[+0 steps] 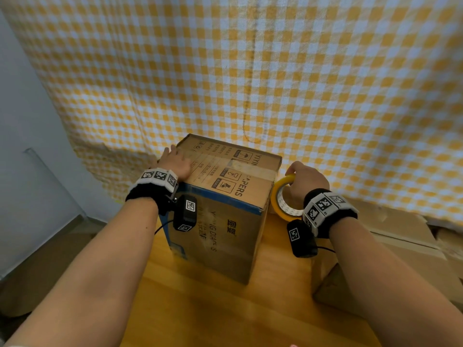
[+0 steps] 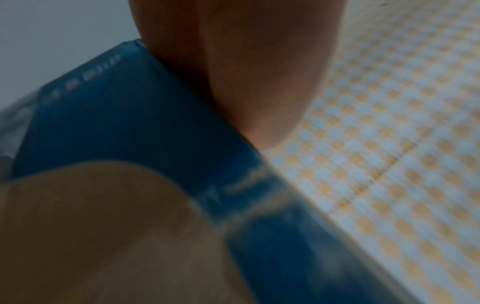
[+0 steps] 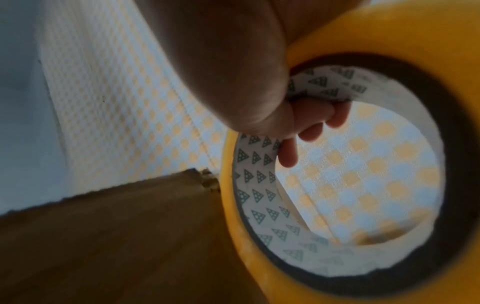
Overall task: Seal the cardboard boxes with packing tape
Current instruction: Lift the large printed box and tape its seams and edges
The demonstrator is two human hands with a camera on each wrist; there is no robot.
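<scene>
Both forearms reach over the table (image 1: 200, 309): left hand (image 1: 175, 164) lies apparently flat, fingers spread, on the cardboard box (image 1: 225, 196); right hand (image 1: 304, 181) grips the tape roll (image 1: 281, 209) beside it.

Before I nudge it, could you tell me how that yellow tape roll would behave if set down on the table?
The tape roll is a rigid ring, so on edge it would probably roll; flat, it should stay. The right hand grips it through its core, suggesting it is fairly light.

Wooden table (image 1: 220, 309), a printed cardboard box (image 1: 225, 221) upright on it, more cardboard (image 1: 333, 284) at its right edge
</scene>
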